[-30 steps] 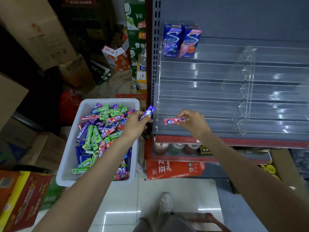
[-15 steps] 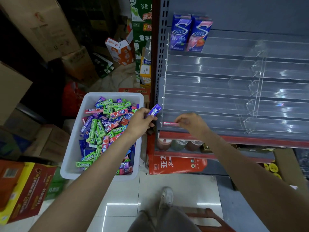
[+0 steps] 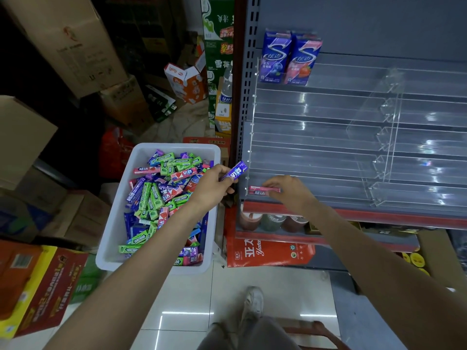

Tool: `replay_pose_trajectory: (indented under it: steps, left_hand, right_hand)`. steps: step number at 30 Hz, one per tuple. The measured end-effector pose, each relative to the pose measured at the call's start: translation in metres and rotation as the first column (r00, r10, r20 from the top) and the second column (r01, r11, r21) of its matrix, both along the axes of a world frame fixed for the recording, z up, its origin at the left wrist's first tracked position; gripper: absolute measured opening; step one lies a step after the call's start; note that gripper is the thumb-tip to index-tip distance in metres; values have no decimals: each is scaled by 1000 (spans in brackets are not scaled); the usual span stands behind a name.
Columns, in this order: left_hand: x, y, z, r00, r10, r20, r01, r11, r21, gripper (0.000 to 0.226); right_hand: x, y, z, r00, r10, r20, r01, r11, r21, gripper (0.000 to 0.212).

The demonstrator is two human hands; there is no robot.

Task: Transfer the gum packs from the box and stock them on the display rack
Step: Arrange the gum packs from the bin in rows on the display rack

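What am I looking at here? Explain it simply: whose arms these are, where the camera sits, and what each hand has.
No machine here: a person's two bare arms, filmed from a camera worn on the head, looking down. The left hand pinches a purple gum stick above the white plastic bin, which is heaped with green, purple and pink gum packs. The right hand sets a pink gum stick into the bottom row of the clear acrylic display rack. Two tall packs stand in its top row.

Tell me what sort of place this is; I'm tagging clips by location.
Probably a small shop: a grey metal shelving unit carrying a clear acrylic display rack, and stacked brown cardboard cartons beside it.
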State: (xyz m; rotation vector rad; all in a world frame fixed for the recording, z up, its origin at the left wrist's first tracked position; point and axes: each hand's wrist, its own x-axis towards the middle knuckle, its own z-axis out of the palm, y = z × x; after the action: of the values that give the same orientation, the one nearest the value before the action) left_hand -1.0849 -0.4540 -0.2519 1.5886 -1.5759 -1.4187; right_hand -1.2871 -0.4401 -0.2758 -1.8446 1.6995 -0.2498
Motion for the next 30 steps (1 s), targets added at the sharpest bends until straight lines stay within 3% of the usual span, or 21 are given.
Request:
replay_pose_trajectory:
  steps: [8,13,17,19,22,26,28,30]
  left_hand:
    - [-1,3,2,1000,-26,-8,26,998,-52,8]
    - [-3,5,3,996,-88,27,91,990,-105,19]
    - [-10,5,3,992,-117,47,122,984,-132,19]
    - [-15,4,3,992,-120,43,125,983,-135,18]
    - [-26,2,3,992,-125,-3,124,986,-113,14]
    - [-44,2,5,973,-173,-153,166,984,-57,7]
    - [-46,2,4,981,-193,-38,187,976,-115,9]
    - [-42,0,-1,949,-205,239,262,935,-241,17]
  right_hand:
    - [0,1,0,1000,-23,17,23,1000,-8,31]
    - [-4,4,8,998,-55,32,56,997,-50,34]
    - [-8,5,15,993,-90,79,97,991,-92,36]
    - [-9,6,17,973,-115,200,131,989,-69,37]
    - [-8,10,23,788,-212,578,206,975,77,33]
    - [-10,14,27,509,-359,782,358,915,186,17]
    - [-14,12,31,384,-413,826,426,873,238,16]
    - [-21,7,35,385,-437,813,489,844,222,18]
